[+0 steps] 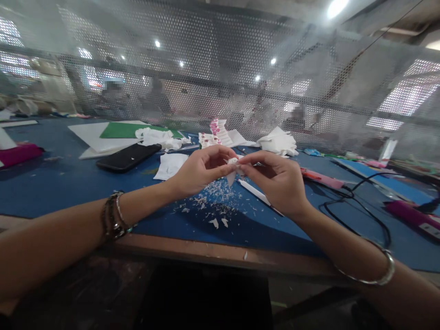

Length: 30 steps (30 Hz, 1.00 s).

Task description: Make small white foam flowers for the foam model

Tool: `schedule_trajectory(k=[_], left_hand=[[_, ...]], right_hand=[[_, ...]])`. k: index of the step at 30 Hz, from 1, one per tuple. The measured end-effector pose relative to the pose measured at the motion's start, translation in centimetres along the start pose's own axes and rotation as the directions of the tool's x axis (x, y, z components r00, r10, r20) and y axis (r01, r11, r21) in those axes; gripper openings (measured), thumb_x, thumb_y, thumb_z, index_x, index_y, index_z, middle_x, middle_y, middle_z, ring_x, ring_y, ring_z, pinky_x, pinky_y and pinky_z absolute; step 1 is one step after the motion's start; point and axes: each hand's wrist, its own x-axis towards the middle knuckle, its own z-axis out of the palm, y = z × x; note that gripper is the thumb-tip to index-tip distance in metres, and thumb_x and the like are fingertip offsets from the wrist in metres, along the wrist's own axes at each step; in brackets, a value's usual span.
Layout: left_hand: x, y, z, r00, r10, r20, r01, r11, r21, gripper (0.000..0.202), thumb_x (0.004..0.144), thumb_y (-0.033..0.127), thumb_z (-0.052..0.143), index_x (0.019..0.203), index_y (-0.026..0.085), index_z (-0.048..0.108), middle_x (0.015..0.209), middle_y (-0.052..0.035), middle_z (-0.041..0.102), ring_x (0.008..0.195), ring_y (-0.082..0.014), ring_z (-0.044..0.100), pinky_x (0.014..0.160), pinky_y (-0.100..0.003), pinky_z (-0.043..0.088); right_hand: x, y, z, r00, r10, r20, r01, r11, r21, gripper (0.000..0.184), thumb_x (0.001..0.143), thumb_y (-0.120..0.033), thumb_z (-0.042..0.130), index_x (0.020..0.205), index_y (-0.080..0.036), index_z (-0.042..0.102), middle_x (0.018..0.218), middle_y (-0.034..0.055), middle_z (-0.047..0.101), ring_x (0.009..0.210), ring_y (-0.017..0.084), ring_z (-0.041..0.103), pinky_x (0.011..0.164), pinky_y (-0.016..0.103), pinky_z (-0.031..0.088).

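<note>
Both of my hands meet above the blue table (55,183) and pinch one small white paper piece (233,166) between them. My left hand (201,172) grips it from the left with thumb and fingertips closed. My right hand (278,181) holds its right side, fingers curled in. Several tiny white paper scraps (215,206) lie scattered on the blue surface right below the hands. A white pen-like stick (256,193) lies on the table under my right hand.
A black phone (129,156) lies at the left, with white and green sheets (113,133) behind it. Folded white paper stacks (278,141) sit at the back centre. A black cable (357,206) and pink tools (410,215) lie at the right. A perforated metal screen (220,82) closes off the far side.
</note>
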Motion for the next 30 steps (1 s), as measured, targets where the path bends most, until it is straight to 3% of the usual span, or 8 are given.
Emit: schedule_trajectory(k=[14,19,24,30], left_hand=[[-0.09,0.19,0.20,0.999,-0.027,-0.025,0.027,1.000,-0.013,0.013,0.068,0.019,0.061,0.079,0.013,0.056,0.075,-0.0009,0.059,0.067,-0.0080,0.055,0.061,-0.018,0.045],[-0.06,0.10,0.12,0.999,-0.032,-0.022,0.032,1.000,0.000,0.014,0.068,0.019,0.061,0.080,0.013,0.057,0.074,-0.0005,0.059,0.064,-0.0072,0.053,0.059,-0.017,0.045],[-0.10,-0.03,-0.03,1.000,-0.026,-0.006,0.026,1.000,-0.006,0.012,0.068,0.016,0.060,0.079,0.013,0.057,0.071,0.0013,0.058,0.062,-0.0050,0.052,0.056,-0.015,0.044],[-0.10,0.31,0.00,0.999,-0.049,-0.009,0.049,0.998,0.040,0.013,0.070,0.016,0.059,0.082,0.013,0.059,0.075,-0.0012,0.063,0.063,-0.0070,0.056,0.056,-0.016,0.045]], right_hand=[[0.08,0.12,0.02,1.000,-0.014,-0.007,0.014,1.000,-0.018,0.004,0.069,-0.016,0.060,0.071,-0.017,0.063,0.069,-0.0004,0.064,0.065,0.010,0.059,0.062,0.024,0.049],[0.13,0.32,-0.13,0.997,-0.079,0.020,0.081,0.986,-0.148,0.007,0.072,-0.016,0.057,0.075,-0.015,0.063,0.072,0.0012,0.065,0.067,0.011,0.059,0.061,0.023,0.049],[0.21,0.18,-0.44,0.978,-0.199,0.069,0.211,0.914,-0.345,0.006,0.074,-0.014,0.056,0.075,-0.014,0.062,0.071,0.0019,0.064,0.065,0.010,0.058,0.060,0.021,0.046],[0.46,0.09,-0.86,0.967,-0.206,0.150,0.251,0.875,-0.414,0.008,0.077,-0.016,0.053,0.071,-0.014,0.058,0.067,0.0009,0.060,0.063,0.009,0.055,0.057,0.019,0.043]])
